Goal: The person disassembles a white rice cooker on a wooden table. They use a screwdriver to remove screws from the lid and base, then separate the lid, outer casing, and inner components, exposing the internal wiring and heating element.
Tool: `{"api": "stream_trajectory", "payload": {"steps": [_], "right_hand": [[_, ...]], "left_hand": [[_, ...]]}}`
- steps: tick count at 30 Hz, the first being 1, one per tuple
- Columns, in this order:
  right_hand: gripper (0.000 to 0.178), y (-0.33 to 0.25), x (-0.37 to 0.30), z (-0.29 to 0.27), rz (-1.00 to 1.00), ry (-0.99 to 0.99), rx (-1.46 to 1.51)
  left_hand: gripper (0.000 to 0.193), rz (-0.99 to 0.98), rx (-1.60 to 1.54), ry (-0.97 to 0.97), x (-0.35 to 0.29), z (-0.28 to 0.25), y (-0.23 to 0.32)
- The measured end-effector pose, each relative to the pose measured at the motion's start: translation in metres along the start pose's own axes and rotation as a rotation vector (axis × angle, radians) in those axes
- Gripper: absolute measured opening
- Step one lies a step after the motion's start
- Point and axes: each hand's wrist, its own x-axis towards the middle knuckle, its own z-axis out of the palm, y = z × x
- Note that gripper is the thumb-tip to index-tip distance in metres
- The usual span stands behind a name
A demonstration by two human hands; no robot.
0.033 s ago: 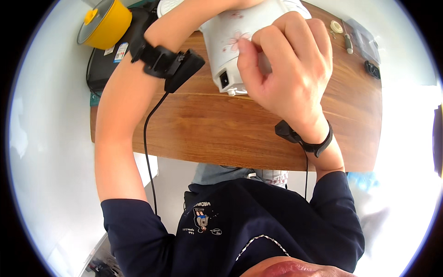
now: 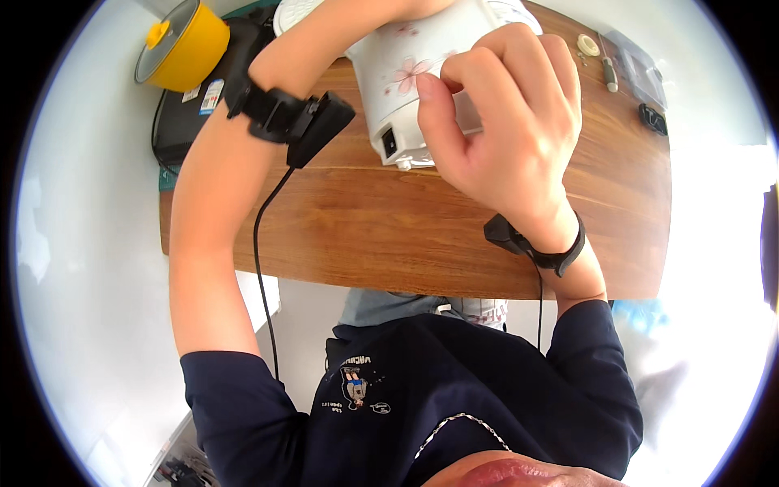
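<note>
A white appliance with pink flowers lies on the wooden table, its black power inlet facing the near left. Above its right side is my right hand, fingers curled down and thumb bent toward them. The fingertips are hidden behind the hand, so what they grip cannot be made out. My left arm reaches across the far left of the appliance. Only the edge of my left hand shows at the top border, and its fingers are out of sight.
At the far left a yellow pot with a lid stands on a black case. Toward the far right lie a cream ring-shaped part, a screwdriver, a clear plastic box and a black object. Cables hang from both wristbands.
The white appliance has shifted very slightly to the left. Both arms stay almost where they were.
</note>
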Motion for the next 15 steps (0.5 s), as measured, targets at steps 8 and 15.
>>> {"api": "stream_trajectory", "payload": {"steps": [8,15], "right_hand": [[0.010,0.050,-0.039,-0.020,0.055,0.153,0.039],[0.012,0.054,-0.038,-0.009,0.080,0.170,0.073]], "left_hand": [[0.041,0.125,-0.095,0.111,-0.006,0.015,-0.020],[0.039,0.093,-0.156,0.090,-0.007,0.011,-0.015]]}}
